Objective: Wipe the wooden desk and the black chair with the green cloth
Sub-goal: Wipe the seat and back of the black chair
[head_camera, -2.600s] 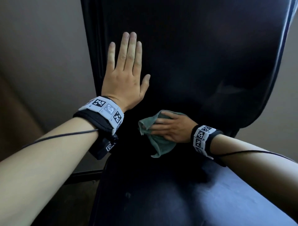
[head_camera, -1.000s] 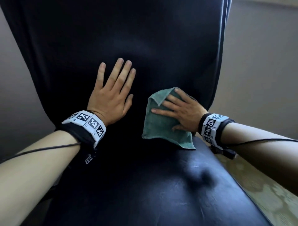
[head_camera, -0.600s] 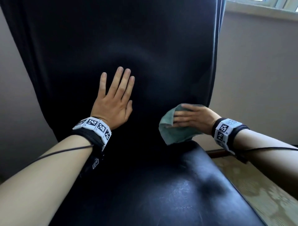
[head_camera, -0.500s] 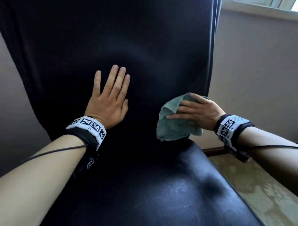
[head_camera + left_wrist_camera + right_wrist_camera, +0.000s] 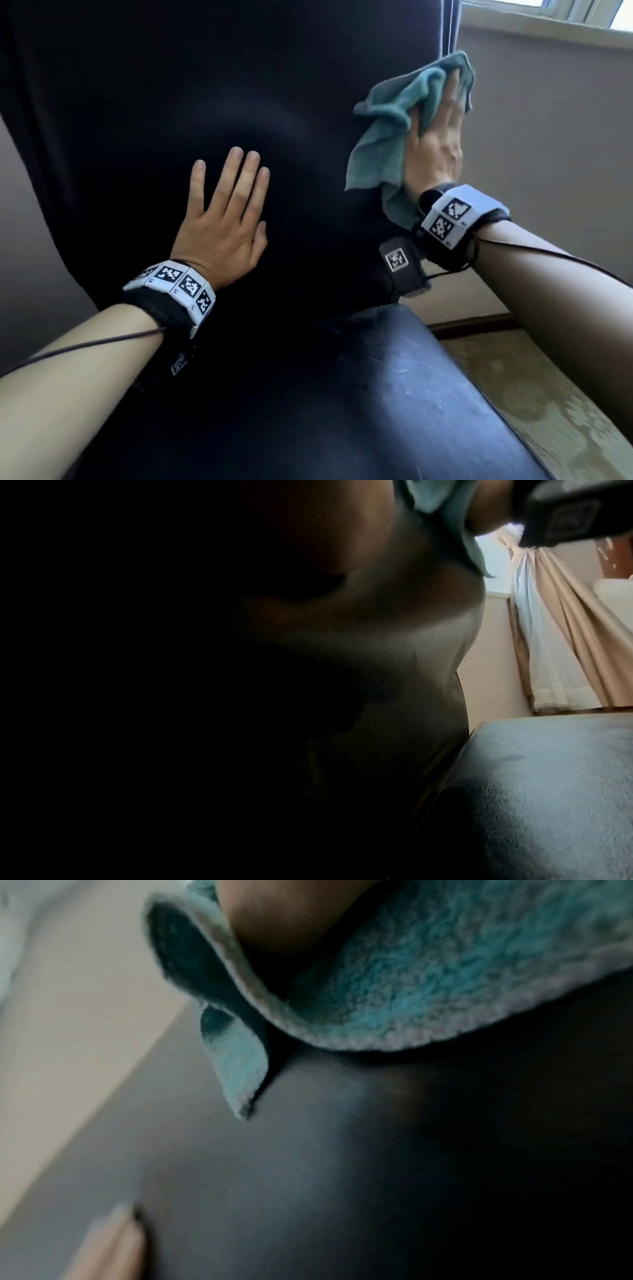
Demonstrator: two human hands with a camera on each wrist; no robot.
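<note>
The black chair fills the head view, its tall backrest (image 5: 171, 85) rising above the scuffed seat (image 5: 411, 394). My left hand (image 5: 226, 212) lies flat on the middle of the backrest, fingers straight and slightly spread, holding nothing. My right hand (image 5: 435, 137) presses the crumpled green cloth (image 5: 387, 113) against the backrest's right edge, fingers pointing up; its thumb is hidden. A corner of the cloth hangs below the wrist. The right wrist view shows the cloth (image 5: 428, 974) bunched under the palm on the dark backrest (image 5: 342, 1150). The left wrist view is mostly dark. No desk is in sight.
A beige wall (image 5: 548, 154) stands right of the chair, with a window sill (image 5: 548, 20) at the top. Patterned floor (image 5: 548, 411) and a dark baseboard (image 5: 472, 323) lie beside the seat. Beige curtains (image 5: 565, 642) hang beyond the seat (image 5: 548, 791).
My right hand has swept the cloth upward from just above the seat to high on the backrest's right edge. The left hand stays flat on the backrest.
</note>
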